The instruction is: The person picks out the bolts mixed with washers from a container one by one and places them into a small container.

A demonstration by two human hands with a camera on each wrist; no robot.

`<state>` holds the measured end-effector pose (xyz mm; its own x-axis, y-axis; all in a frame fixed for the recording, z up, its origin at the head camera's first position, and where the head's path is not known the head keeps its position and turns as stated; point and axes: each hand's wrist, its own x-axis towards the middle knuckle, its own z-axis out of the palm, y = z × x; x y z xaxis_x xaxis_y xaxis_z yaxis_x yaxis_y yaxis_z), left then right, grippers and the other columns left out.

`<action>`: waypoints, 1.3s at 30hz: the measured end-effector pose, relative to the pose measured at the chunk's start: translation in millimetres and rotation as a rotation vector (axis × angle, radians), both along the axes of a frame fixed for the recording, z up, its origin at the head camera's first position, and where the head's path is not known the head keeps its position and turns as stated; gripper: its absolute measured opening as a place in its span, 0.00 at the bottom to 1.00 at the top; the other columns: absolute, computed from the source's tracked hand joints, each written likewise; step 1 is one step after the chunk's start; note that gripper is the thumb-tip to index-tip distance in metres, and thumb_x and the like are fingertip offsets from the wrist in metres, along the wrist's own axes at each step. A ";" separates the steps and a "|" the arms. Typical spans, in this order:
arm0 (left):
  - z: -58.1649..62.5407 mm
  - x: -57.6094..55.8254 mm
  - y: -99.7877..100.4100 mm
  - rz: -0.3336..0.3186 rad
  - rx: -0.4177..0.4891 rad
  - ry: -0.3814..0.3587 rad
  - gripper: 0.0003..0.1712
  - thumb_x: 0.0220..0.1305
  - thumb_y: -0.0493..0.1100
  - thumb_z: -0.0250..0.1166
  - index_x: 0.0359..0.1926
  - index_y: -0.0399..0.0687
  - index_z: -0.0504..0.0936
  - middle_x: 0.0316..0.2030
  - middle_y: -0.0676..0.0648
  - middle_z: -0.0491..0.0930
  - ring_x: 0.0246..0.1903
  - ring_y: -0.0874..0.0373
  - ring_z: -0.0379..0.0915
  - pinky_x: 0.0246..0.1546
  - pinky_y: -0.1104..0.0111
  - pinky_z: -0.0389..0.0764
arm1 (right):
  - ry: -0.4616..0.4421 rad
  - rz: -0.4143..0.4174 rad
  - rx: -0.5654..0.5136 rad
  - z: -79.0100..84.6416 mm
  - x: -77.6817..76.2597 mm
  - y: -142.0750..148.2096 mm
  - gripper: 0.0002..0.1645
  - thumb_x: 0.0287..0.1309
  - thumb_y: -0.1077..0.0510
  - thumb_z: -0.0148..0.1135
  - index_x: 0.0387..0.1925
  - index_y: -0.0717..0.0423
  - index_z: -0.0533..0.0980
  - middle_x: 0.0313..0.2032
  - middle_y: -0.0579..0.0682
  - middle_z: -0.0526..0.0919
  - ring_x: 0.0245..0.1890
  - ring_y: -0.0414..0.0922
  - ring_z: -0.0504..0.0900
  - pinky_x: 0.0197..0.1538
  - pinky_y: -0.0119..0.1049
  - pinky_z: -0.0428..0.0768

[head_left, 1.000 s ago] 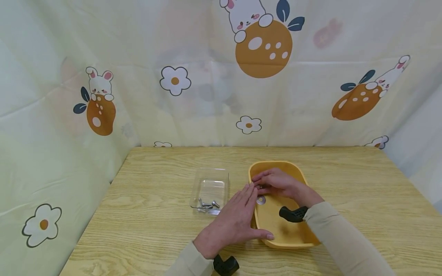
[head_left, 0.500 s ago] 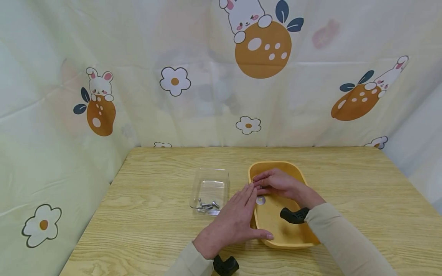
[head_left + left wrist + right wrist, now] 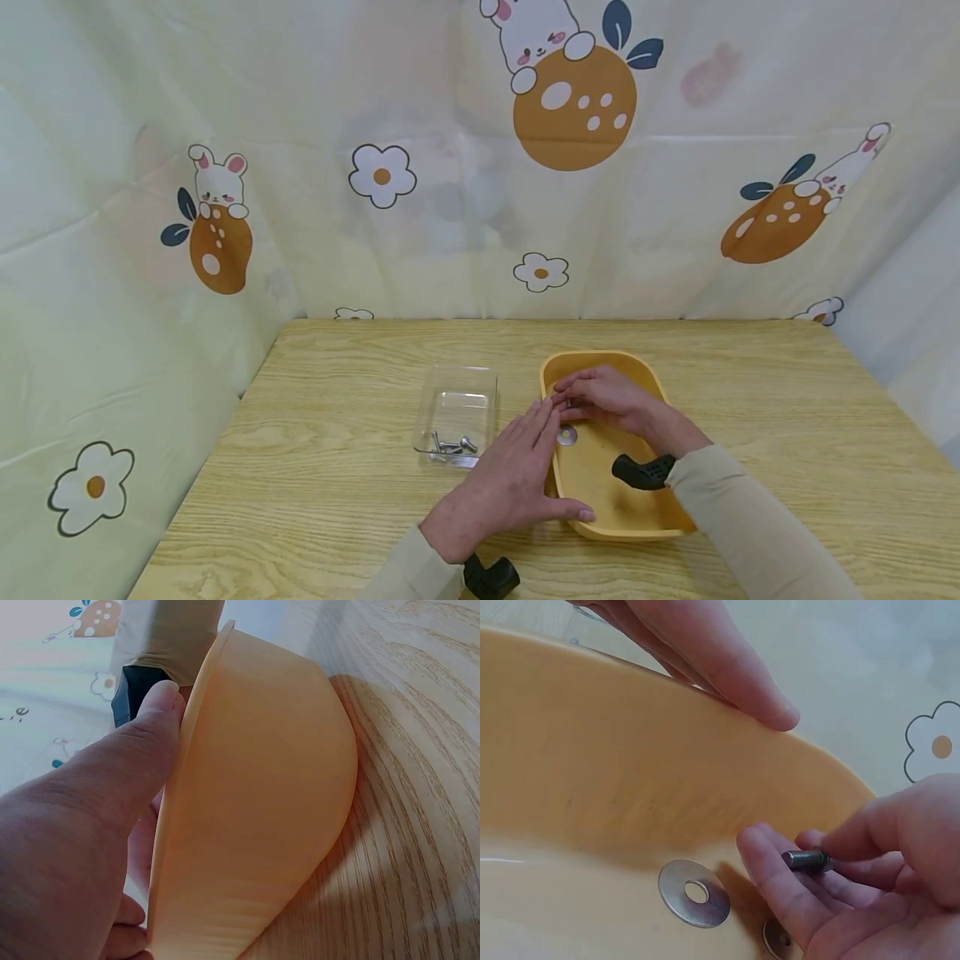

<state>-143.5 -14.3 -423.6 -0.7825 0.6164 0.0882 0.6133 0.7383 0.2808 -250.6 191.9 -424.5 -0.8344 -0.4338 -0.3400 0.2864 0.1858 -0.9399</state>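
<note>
My right hand is inside the orange plastic tub, by its left wall. Its thumb and fingers pinch a small metal screw, threaded end outward, in the right wrist view. Below the fingers a large flat washer lies on the tub floor, with a second washer partly hidden by a finger. My left hand lies along the tub's left side, straight fingers over the rim and thumb across the near corner. In the left wrist view the thumb rests along the rim.
Left of the tub stands a clear plastic box with several screws in its near end. Both are on a wooden table. A printed curtain hangs behind the table. Black wrist mounts sit at both cuffs.
The right hand has shifted very slightly to the right while holding the screw. The left hand, tub and clear box stay where they were.
</note>
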 end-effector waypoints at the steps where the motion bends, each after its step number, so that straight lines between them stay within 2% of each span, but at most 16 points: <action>1: 0.0 0.1 0.0 0.001 -0.001 -0.003 0.70 0.52 0.83 0.52 0.79 0.41 0.41 0.79 0.43 0.43 0.79 0.52 0.40 0.76 0.59 0.55 | -0.004 -0.008 0.000 0.1 0.2 0.2 0.23 0.71 0.67 0.45 0.61 0.80 0.66 0.44 0.56 0.86 0.42 0.43 0.86 0.51 0.37 0.85; 12: 0.6 0.3 1.4 0.011 -0.013 -0.015 0.70 0.52 0.84 0.51 0.79 0.44 0.38 0.80 0.44 0.42 0.79 0.52 0.39 0.77 0.59 0.54 | -0.014 0.009 -0.075 -0.8 2.9 6.7 0.23 0.72 0.68 0.44 0.62 0.82 0.64 0.46 0.58 0.85 0.46 0.45 0.86 0.56 0.41 0.82; 19: 1.8 0.8 1.5 0.009 -0.017 -0.012 0.69 0.53 0.83 0.52 0.79 0.43 0.40 0.79 0.43 0.42 0.79 0.51 0.40 0.77 0.59 0.54 | -0.018 0.010 -0.093 2.9 4.8 10.3 0.24 0.72 0.67 0.46 0.62 0.83 0.64 0.47 0.59 0.85 0.46 0.45 0.87 0.55 0.41 0.83; 27: 5.4 -0.4 -1.2 0.002 0.006 -0.074 0.68 0.54 0.82 0.51 0.79 0.43 0.40 0.80 0.44 0.41 0.79 0.53 0.37 0.77 0.59 0.52 | 0.023 0.021 -0.071 12.5 6.1 13.4 0.24 0.73 0.65 0.46 0.61 0.82 0.65 0.47 0.59 0.86 0.43 0.43 0.88 0.55 0.41 0.82; 33: 9.0 -2.3 -6.7 0.034 0.008 -0.044 0.67 0.54 0.81 0.54 0.79 0.41 0.44 0.79 0.42 0.44 0.79 0.51 0.40 0.76 0.58 0.56 | 0.043 0.026 -0.062 19.6 6.8 12.9 0.24 0.73 0.64 0.47 0.61 0.82 0.66 0.47 0.59 0.86 0.44 0.44 0.88 0.56 0.42 0.82; 39: 15.0 -5.8 -15.6 0.077 0.022 -0.029 0.67 0.55 0.79 0.57 0.78 0.40 0.45 0.79 0.41 0.44 0.79 0.50 0.40 0.76 0.58 0.54 | 0.068 0.004 -0.066 26.8 8.0 7.8 0.23 0.73 0.64 0.48 0.60 0.81 0.67 0.46 0.60 0.86 0.44 0.44 0.88 0.57 0.46 0.81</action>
<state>-149.3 -29.9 -408.6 -0.8298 0.5527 0.0776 0.5464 0.7764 0.3141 -242.7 199.7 -397.7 -0.8527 -0.4572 -0.2527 0.2205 0.1235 -0.9675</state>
